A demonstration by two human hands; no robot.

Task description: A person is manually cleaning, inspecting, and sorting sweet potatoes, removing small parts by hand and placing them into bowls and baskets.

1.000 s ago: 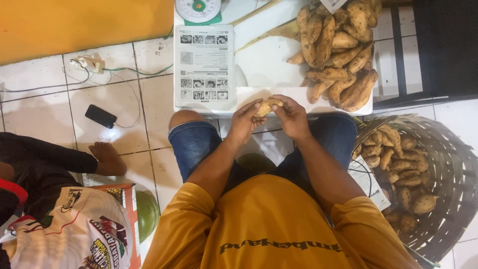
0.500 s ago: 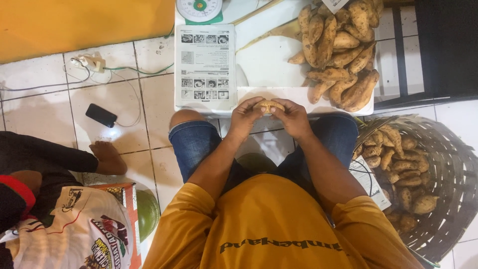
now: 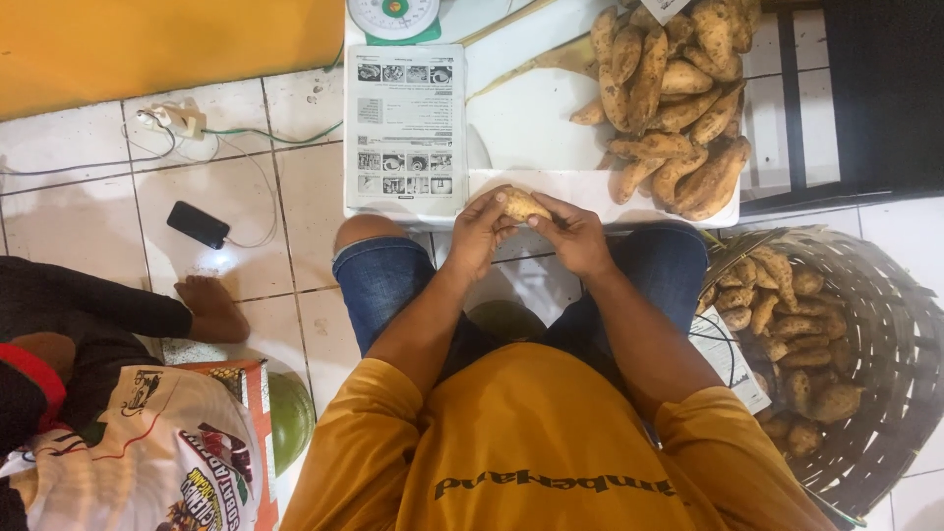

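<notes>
A small tan sweet potato (image 3: 522, 205) is held between both hands above my knees. My left hand (image 3: 482, 231) grips its left end and my right hand (image 3: 572, 234) grips its right end, fingers curled around it. Just beyond the hands lies a low white board (image 3: 531, 118) carrying a heap of sweet potatoes (image 3: 674, 108) at its right side. I sit in blue jeans and a yellow shirt, seen from above.
A round wicker basket (image 3: 890, 324) with several sweet potatoes stands at my right. A printed sheet (image 3: 405, 123) and a green-and-white scale (image 3: 393, 18) lie on the board. A black phone (image 3: 198, 224) on a cable rests on the tiled floor. Another person's foot (image 3: 208, 307) and bag are at the left.
Both hands have stayed together on the sweet potato, turning it slightly. The person at the left has shifted a little.
</notes>
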